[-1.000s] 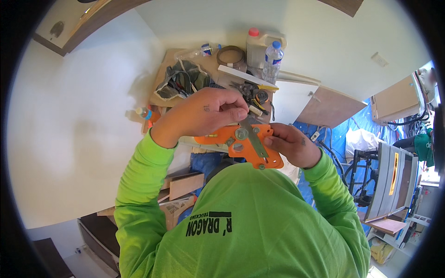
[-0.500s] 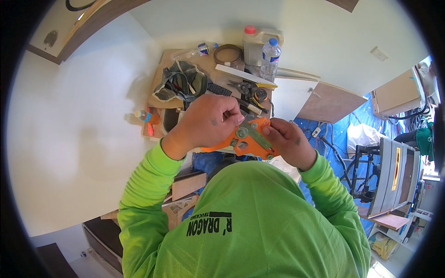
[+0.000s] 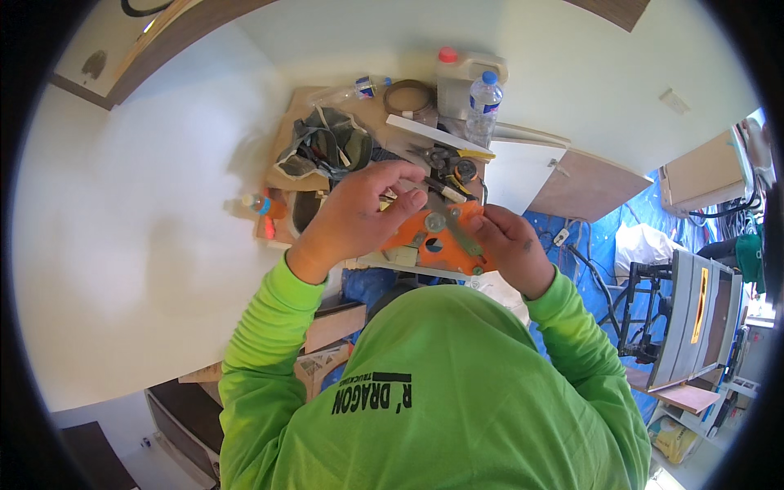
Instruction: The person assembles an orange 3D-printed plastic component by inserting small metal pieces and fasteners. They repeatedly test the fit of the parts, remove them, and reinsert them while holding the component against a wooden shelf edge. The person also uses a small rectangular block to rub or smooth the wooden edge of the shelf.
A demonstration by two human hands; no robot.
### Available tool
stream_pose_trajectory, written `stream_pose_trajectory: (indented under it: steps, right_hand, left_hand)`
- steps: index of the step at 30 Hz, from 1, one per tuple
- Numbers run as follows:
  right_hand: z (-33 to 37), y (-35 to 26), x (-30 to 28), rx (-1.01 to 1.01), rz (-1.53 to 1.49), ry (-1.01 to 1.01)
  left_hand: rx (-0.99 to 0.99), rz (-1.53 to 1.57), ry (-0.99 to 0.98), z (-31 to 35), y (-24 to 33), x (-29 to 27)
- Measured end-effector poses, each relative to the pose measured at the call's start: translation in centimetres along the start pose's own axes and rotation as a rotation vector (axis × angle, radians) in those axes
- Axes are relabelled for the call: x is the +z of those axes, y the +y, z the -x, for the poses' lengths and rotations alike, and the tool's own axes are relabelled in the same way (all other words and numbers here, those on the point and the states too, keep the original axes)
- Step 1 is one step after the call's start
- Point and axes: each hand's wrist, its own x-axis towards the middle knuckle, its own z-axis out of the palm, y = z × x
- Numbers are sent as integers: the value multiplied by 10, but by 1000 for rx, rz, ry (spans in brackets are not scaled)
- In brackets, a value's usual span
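Note:
My right hand [image 3: 516, 249] grips the right end of an orange hand tool [image 3: 445, 256], thumb on its face. The tool has a greyish-green metal lever [image 3: 462, 235], a round bolt head and a dark hole. To the left of the tool, my left hand [image 3: 363, 214] hovers with thumb and index finger apart, nothing visible between them. The tool's left end passes behind this hand, so contact there is hidden. Just beyond the tool lie pliers with yellow handles [image 3: 474, 153] and a tape measure [image 3: 465, 169].
The cluttered worktop [image 3: 298, 106] holds a dark bag [image 3: 331, 143], a coiled brown strip [image 3: 408, 96], a jerrycan [image 3: 457, 86] and a clear bottle [image 3: 483, 110]. An orange drink bottle [image 3: 263, 204] stands at the left edge. A folded table saw [image 3: 694, 318] is at right, near cables.
My left thumb and index finger have parted from their pinch at the tool's upper edge. The tool remains in my right hand, and the view has shifted slightly.

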Motion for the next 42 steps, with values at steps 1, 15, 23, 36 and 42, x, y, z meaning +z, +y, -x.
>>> stream_pose_trajectory:
  steps: [1,15,23,36,42]
  right_hand:
    - [-5,9,1,-3,-50,33]
    - [-99,102,71,224,168,-241]
    - [-122,119,101,454,199,-265]
    - [-281,210,255,569,-327,-45]
    - [-359,200,306,480,-132,160]
  left_hand:
    - [6,-4,35,3,-6,-3]
    - [-49,-365,76,119,-165,26]
    - [-229,-222,151,170,-199,22]
    - [-735,-133,718,260,-362,-14]
    - [-637,-214,723,250,-421,-76]
